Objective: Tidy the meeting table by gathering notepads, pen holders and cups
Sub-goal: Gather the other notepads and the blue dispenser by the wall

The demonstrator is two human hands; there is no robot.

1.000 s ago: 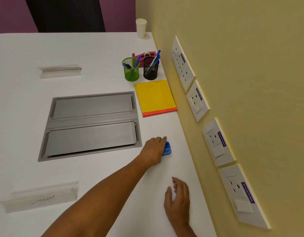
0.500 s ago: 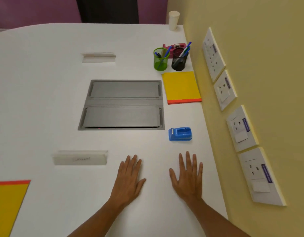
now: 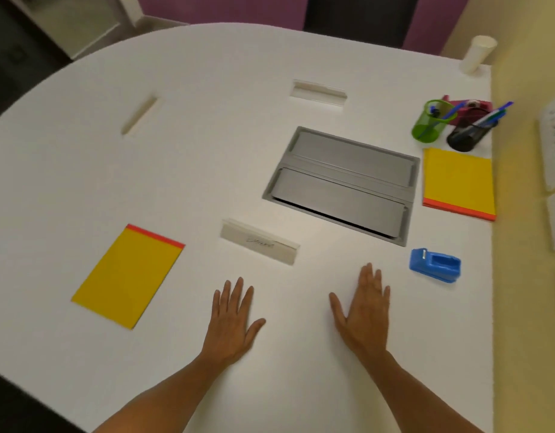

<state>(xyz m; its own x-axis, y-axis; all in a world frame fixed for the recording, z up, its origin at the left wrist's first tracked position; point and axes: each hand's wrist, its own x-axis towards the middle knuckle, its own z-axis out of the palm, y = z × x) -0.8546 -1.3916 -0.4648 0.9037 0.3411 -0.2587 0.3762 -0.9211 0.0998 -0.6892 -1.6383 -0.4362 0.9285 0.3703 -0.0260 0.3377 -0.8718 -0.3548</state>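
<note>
My left hand and my right hand lie flat on the white table, palms down, fingers spread, holding nothing. A yellow notepad with a red strip lies to the left of my left hand. Another yellow notepad lies by the wall at the right. Behind it stand a green pen holder and a black pen holder, both with blue pens. A white paper cup stands in the far right corner.
A blue tape dispenser sits right of my right hand. A grey cable hatch is set into the table. Clear name stands sit at the near centre, far centre and far left. A pink tape dispenser stands behind the holders. The yellow wall carries sockets.
My left hand let go of the blue tape dispenser and drew back; both hands now rest flat. The view swung left, bringing the left notepad into sight.
</note>
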